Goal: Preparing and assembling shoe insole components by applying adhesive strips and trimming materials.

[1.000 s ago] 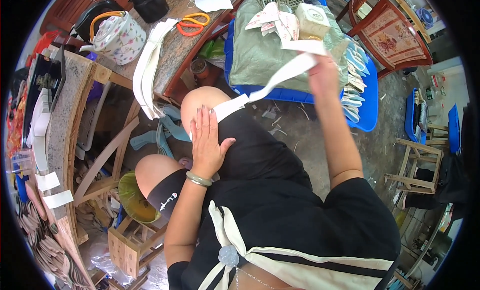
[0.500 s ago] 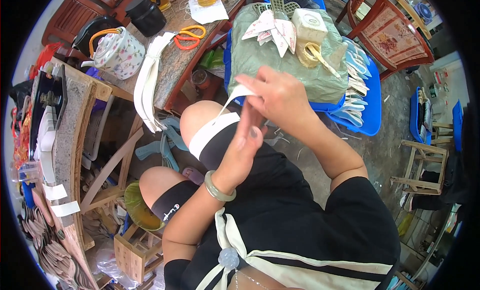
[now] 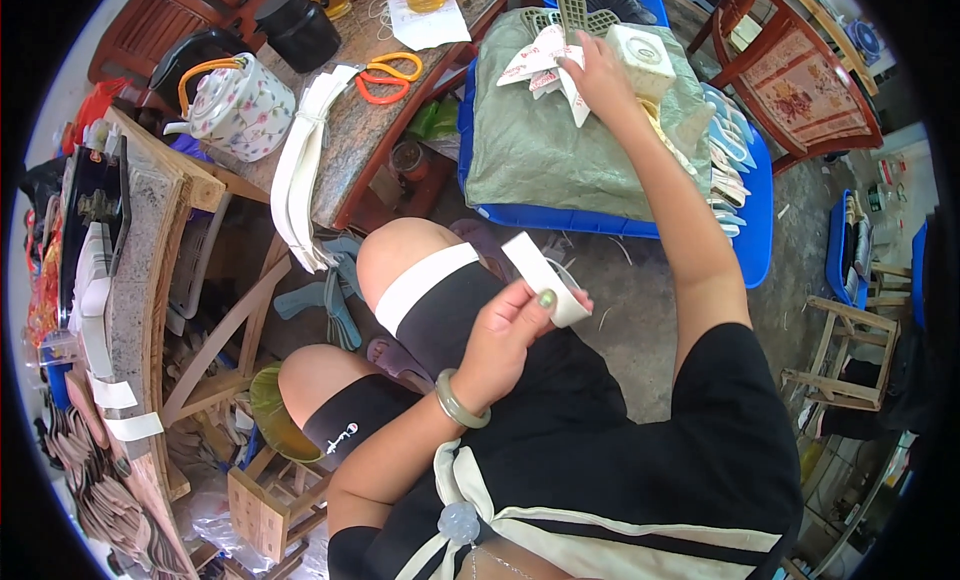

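Observation:
My left hand (image 3: 512, 328) is closed above my lap, pinching a white strip (image 3: 540, 268) that curls round in a loop past the fingertips. Far to the right, my right hand (image 3: 604, 78) reaches out over the green cloth (image 3: 530, 170). Its thumb and fingers close at the pile of white pointed pieces with red print (image 3: 540, 60), gripping one at its edge. That cloth covers a blue crate (image 3: 600, 224). Just right of the hand stands a pale square block (image 3: 641, 58).
On the stone-topped table at left lie orange-handled scissors (image 3: 388, 78), a bundle of white strips (image 3: 300, 170) and a flowered kettle (image 3: 240, 105). Light-blue shoe-shaped pieces (image 3: 732, 135) fill the crate's right side. A wooden stool frame (image 3: 845, 355) stands at right.
My right hand has left my left hand and moved forward to the printed pieces. My left hand has shifted slightly right, now holding the white strip by itself.

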